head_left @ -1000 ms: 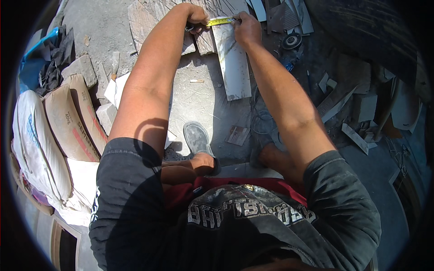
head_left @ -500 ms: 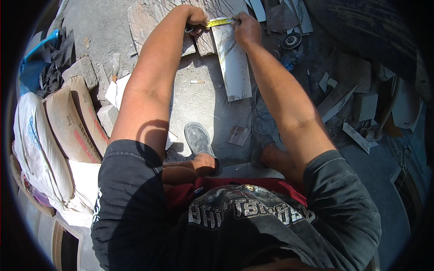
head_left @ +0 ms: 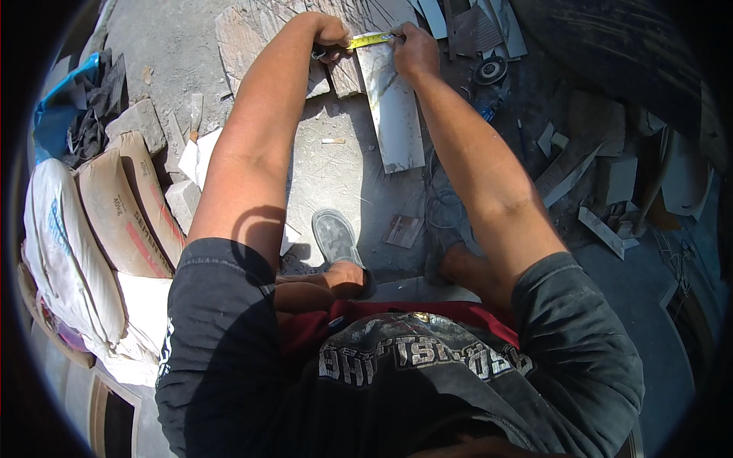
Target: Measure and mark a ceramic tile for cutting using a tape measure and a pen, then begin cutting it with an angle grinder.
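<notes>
A yellow tape measure (head_left: 369,40) is stretched across the far part of a long white marbled tile strip (head_left: 391,107). My left hand (head_left: 331,36) is closed around the tape's left end, where a dark part shows under the fingers. At the strip's right edge my right hand (head_left: 416,50) pinches the other end of the tape. Beneath the strip's far end lie brownish, dusty boards or slabs (head_left: 252,34). The strip's near end points toward my feet and rests over the grey ground.
An angle grinder (head_left: 491,72) lies right of my right hand. Tile offcuts (head_left: 601,231) and scraps are scattered to the right. Cement bags (head_left: 114,206) and a white sack (head_left: 65,237) stand at left, near a stone block (head_left: 137,126). A small brown tile piece (head_left: 402,230) lies between my feet.
Both hands hold nearly the same place on the tape and strip. The view has shifted very slightly; nothing else has visibly moved.
</notes>
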`<state>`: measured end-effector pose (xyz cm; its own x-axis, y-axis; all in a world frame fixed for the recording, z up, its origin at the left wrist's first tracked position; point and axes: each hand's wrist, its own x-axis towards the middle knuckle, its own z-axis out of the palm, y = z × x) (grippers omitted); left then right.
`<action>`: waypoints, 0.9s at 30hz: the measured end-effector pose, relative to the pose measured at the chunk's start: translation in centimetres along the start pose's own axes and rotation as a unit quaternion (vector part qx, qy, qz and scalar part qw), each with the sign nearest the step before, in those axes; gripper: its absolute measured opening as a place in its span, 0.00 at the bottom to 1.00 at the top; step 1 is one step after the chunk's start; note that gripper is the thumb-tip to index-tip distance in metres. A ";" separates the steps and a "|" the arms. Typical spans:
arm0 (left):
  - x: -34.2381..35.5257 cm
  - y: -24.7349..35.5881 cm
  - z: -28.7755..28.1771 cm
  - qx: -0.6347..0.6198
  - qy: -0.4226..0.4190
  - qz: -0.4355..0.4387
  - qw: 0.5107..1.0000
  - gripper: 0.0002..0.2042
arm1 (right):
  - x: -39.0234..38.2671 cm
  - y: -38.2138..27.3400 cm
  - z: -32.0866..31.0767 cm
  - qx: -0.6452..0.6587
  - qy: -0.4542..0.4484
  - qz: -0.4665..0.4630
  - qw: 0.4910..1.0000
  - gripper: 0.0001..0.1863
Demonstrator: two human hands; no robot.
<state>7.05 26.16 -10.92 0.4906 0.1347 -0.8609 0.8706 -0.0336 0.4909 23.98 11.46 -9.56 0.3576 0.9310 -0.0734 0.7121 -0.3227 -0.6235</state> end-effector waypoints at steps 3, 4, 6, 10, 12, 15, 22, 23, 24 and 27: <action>0.1 -0.1 0.1 0.035 0.019 -0.001 0.999 0.11 | -0.2 0.1 0.1 -0.005 0.005 0.003 1.000 0.10; 0.1 -0.1 0.2 0.034 0.014 -0.006 0.999 0.11 | -0.1 0.2 0.0 -0.001 0.002 0.005 1.000 0.10; 0.1 -0.2 0.2 -0.005 0.012 0.007 1.000 0.11 | 0.0 0.2 0.0 0.004 0.000 0.006 1.000 0.10; 0.1 -0.2 -0.1 -0.004 -0.008 0.012 1.000 0.11 | 0.3 0.1 -0.1 0.008 -0.002 -0.008 1.000 0.10; 0.3 -0.3 0.1 0.001 0.017 -0.006 1.000 0.11 | 0.2 0.0 0.0 0.001 -0.007 0.003 1.000 0.10; 0.4 -0.4 0.3 -0.006 0.016 0.000 1.000 0.11 | -0.1 0.2 -0.1 0.003 0.004 -0.001 1.000 0.11; -0.4 0.2 0.0 -0.013 0.002 -0.015 1.000 0.11 | 0.2 0.0 -0.4 0.002 -0.006 -0.007 1.000 0.11; -0.5 0.2 0.1 0.003 0.004 -0.008 1.000 0.11 | 0.1 0.0 -0.3 -0.002 -0.006 0.009 1.000 0.11; -0.6 0.3 0.3 0.019 0.014 -0.001 1.000 0.11 | 0.1 -0.1 -0.2 0.001 -0.011 0.004 1.000 0.11; -0.5 0.3 0.3 0.077 0.033 0.010 0.996 0.11 | 0.0 -0.1 -0.3 0.001 -0.002 0.019 1.000 0.11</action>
<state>7.05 25.73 -10.35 0.5083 0.1968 -0.8384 0.8588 -0.1876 0.4767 24.12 11.48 -9.31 0.3812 0.9191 -0.1001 0.6972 -0.3569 -0.6218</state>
